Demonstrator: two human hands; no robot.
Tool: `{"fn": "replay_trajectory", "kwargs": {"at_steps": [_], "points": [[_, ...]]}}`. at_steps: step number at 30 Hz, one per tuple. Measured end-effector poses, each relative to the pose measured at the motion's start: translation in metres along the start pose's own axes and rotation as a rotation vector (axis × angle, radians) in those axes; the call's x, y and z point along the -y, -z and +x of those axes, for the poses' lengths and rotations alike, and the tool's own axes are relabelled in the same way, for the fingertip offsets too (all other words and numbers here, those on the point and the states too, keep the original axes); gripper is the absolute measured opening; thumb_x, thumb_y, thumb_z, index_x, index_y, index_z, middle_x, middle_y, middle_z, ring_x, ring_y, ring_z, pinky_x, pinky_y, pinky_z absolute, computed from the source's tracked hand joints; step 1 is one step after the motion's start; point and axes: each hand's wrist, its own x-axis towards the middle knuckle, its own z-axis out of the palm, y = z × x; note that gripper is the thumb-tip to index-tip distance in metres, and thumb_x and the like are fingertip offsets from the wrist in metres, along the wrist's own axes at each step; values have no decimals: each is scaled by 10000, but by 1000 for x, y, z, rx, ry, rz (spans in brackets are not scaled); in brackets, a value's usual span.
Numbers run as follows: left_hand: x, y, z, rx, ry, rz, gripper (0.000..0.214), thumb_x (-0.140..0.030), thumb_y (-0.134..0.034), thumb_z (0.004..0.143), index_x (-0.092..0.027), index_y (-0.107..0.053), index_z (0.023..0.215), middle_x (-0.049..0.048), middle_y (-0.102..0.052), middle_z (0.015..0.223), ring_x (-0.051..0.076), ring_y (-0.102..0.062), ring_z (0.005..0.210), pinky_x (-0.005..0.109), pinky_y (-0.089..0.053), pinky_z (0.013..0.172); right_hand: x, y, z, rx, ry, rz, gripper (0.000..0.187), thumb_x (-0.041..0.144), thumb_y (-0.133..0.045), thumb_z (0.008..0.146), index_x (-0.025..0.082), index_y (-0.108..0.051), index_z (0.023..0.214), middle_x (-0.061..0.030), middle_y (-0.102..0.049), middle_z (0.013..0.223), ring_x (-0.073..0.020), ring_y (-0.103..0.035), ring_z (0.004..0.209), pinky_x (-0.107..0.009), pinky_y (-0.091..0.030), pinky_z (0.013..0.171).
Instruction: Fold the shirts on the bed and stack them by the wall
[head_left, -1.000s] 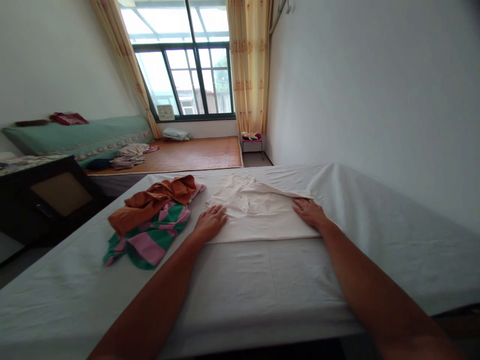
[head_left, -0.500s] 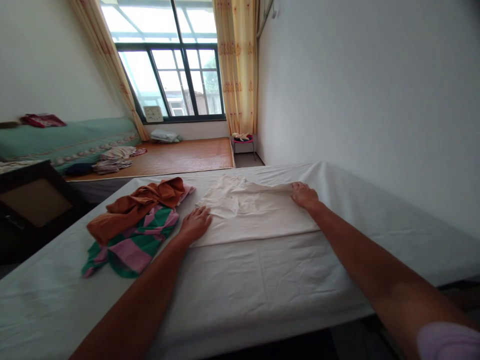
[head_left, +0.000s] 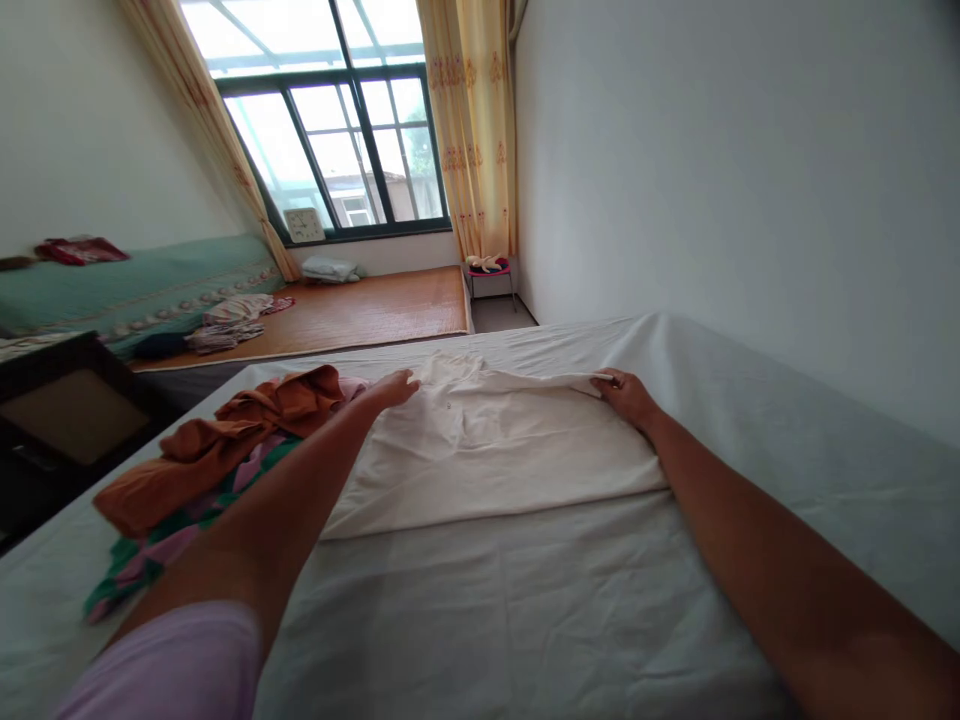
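A cream-white shirt [head_left: 487,450], lightly creased, lies spread on a bed-like surface covered with a white sheet [head_left: 540,610]. My left hand [head_left: 396,390] is at its far left part, fingers pinched together on the cloth; the fingertips are partly hidden. At the far right corner my right hand [head_left: 628,397] grips the shirt's edge between thumb and fingers, slightly lifting it. Left of the shirt lies a crumpled orange-brown garment [head_left: 225,430] on top of a green and pink checked one [head_left: 169,540], which my left forearm partly covers.
A white wall [head_left: 735,220] runs along the right side. Beyond the sheet stands a low bed with a brown mat [head_left: 397,305], holding folded clothes [head_left: 229,325]. A dark cabinet [head_left: 67,420] is at the left. A small stool [head_left: 489,270] stands under the curtain.
My left hand has moved forward from the shirt's left side to its far left, its fingers closing. My right hand has closed on the far right edge. The shirt's near edge lies closer to me.
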Motion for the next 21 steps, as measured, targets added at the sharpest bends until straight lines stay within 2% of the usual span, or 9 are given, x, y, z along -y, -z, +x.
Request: {"fn": "replay_trajectory", "kwargs": {"at_steps": [3, 5, 8, 10, 12, 14, 16, 18, 21], "points": [[-10, -11, 36, 13, 44, -36, 497, -387, -495, 844, -90, -568, 1235, 193, -594, 1289, 280, -563, 1183, 307, -421, 949, 4, 4, 0, -56, 38, -1, 408, 548, -533, 796, 171, -662, 884, -2, -632, 722, -156, -569, 683, -249, -458, 662], [-17, -17, 54, 1, 75, -65, 492, -395, -540, 813, -108, -575, 1212, 187, -604, 1275, 286, -555, 1187, 317, -417, 954, 6, 5, 2, -71, 19, -61, 404, 546, -517, 808, 179, -670, 878, -1, -633, 698, -159, -574, 672, -252, -460, 661], [-26, -21, 76, -45, 128, -126, 485, -381, -620, 754, -139, -587, 1173, 177, -596, 1287, 294, -533, 1207, 338, -409, 966, 10, 4, 7, -147, -36, -200, 397, 550, -548, 790, 193, -695, 881, -7, -640, 670, -168, -591, 651, -259, -467, 644], [-30, -21, 86, -73, 172, -183, 460, -362, -668, 711, -121, -616, 1100, 202, -612, 1245, 316, -554, 1170, 358, -430, 933, 11, 3, 9, -190, -61, -195, 400, 554, -562, 784, 196, -693, 903, -5, -628, 639, -159, -586, 590, -254, -468, 587], [-32, -19, 93, -80, 203, -259, 398, -328, -711, 657, -97, -650, 975, 208, -669, 1101, 329, -609, 1063, 361, -465, 857, 11, 3, 11, -187, -87, -79, 408, 560, -555, 796, 195, -664, 942, 9, -597, 590, -143, -566, 509, -242, -457, 506], [-32, -15, 98, -86, 208, -359, 325, -298, -721, 627, -96, -659, 875, 155, -705, 905, 297, -652, 915, 333, -486, 764, 12, 1, 13, -159, -116, 87, 399, 565, -564, 797, 195, -623, 937, 18, -588, 590, -140, -588, 502, -232, -471, 474], [-30, -9, 99, -120, 195, -473, 292, -300, -689, 649, -105, -655, 863, 84, -691, 766, 238, -654, 794, 289, -485, 687, 11, -1, 15, -163, -136, 250, 385, 564, -609, 775, 196, -583, 885, 5, -618, 672, -156, -662, 615, -245, -539, 549], [-28, -3, 97, -180, 176, -587, 298, -319, -642, 685, -115, -645, 903, 37, -666, 706, 190, -632, 734, 250, -471, 640, 11, -3, 17, -193, -135, 382, 371, 546, -654, 757, 196, -552, 828, -11, -640, 776, -181, -704, 784, -285, -587, 702], [-27, 2, 90, -237, 145, -743, 297, -307, -638, 662, -119, -636, 891, 3, -623, 631, 157, -594, 667, 220, -449, 587, 10, -8, 19, -209, -158, 494, 328, 484, -714, 734, 199, -559, 780, -5, -643, 819, -194, -700, 904, -313, -583, 837]]}}
